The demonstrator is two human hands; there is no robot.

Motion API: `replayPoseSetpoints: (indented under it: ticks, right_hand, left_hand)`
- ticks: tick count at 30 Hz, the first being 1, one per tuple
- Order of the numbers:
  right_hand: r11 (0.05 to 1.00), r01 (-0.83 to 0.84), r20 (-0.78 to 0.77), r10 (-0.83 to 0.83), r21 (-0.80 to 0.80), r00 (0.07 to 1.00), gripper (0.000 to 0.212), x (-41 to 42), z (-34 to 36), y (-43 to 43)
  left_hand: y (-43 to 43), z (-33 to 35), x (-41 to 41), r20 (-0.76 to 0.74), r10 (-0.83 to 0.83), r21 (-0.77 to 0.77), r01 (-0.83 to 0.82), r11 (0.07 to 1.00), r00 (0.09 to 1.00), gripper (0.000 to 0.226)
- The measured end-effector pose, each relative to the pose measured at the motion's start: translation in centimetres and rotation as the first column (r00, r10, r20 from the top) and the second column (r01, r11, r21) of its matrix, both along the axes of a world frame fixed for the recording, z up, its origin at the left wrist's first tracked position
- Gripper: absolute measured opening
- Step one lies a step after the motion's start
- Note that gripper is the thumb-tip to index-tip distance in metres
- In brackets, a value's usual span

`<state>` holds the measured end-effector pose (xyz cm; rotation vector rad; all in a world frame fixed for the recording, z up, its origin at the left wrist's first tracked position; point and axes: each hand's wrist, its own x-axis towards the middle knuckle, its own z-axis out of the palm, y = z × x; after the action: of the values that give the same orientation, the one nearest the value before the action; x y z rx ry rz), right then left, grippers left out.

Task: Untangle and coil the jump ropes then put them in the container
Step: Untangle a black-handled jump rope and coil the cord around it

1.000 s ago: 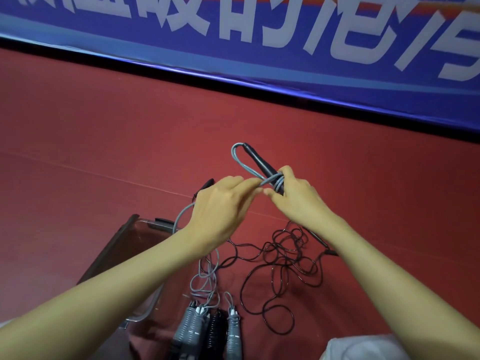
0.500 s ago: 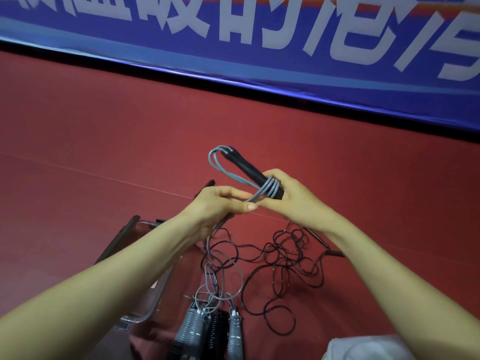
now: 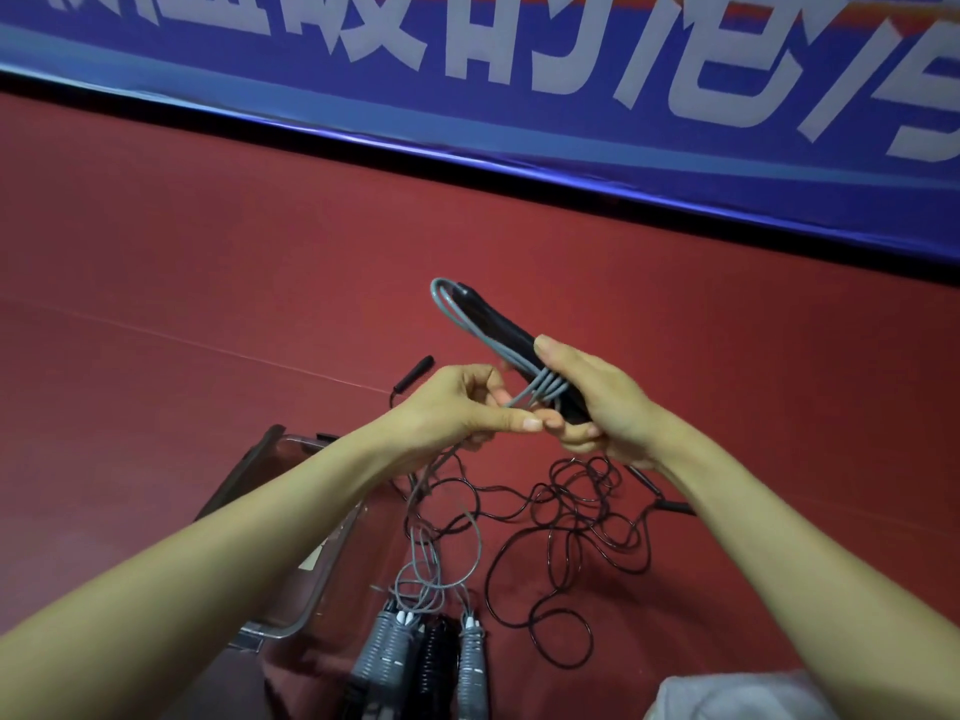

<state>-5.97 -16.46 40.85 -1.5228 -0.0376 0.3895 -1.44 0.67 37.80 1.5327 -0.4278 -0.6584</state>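
Observation:
My right hand (image 3: 602, 402) grips a black jump-rope handle (image 3: 498, 327) with several turns of grey rope (image 3: 460, 317) wound round it. My left hand (image 3: 462, 407) pinches the loose grey strand right beside the wraps. The grey strand hangs down to the floor. A tangled black rope (image 3: 566, 532) lies on the red floor below my hands. A clear plastic container (image 3: 291, 579) sits under my left forearm, partly hidden.
Ribbed grey and black handles (image 3: 415, 662) lie at the bottom centre by the container. Another black handle (image 3: 413, 373) lies on the floor behind my left hand. A blue banner (image 3: 519, 96) runs along the back. Grey cloth (image 3: 727, 698) shows at the bottom right.
Both hands have come lower and closer to me. More grey turns lie round the black handle, and my left hand has shifted from above the wraps to below them.

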Motion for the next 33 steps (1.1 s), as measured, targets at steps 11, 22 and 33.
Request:
replayPoseSetpoints:
  ticks: [11,22,33]
  right_hand:
    - [0.977,0.048,-0.064,-0.035,0.21,0.997,0.052,-0.1,1.4,-1.3]
    - [0.854,-0.485,-0.459,0.361,-0.187,0.812,0.042,-1.9,-0.3,0.8]
    - [0.092,0.057,0.07,0.14,-0.994,0.988,0.052,-0.5,-1.0,-0.9]
  left_hand:
    - [2.3,0.0,2.6,0.165,-0.034,-0.046,0.042,0.998,0.986,0.012]
    - [2.8,0.2,3.2,0.405,-0.235,0.232,0.149,0.961,0.883,0.01]
    - [-0.3,0.3,0.5,0.491,-0.193,0.397,-0.021,0.918,0.85,0.017]
